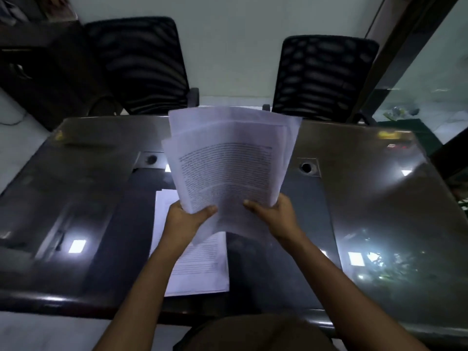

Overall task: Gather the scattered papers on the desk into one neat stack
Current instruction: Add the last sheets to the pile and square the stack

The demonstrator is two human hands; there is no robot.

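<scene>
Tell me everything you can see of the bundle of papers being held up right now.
The bundle of papers is several white printed sheets, fanned unevenly so their top edges stick out at different angles. The front sheet shows dense lines of black text, too blurred to read. It is held above the desk, its lower end gripped by the left hand and right hand, thumbs on front.

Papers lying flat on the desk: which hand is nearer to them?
Left. The left hand is directly above the flat papers, gripping the fanned bundle; the right hand grips the bundle's other side, off to their right over the desk.
</scene>
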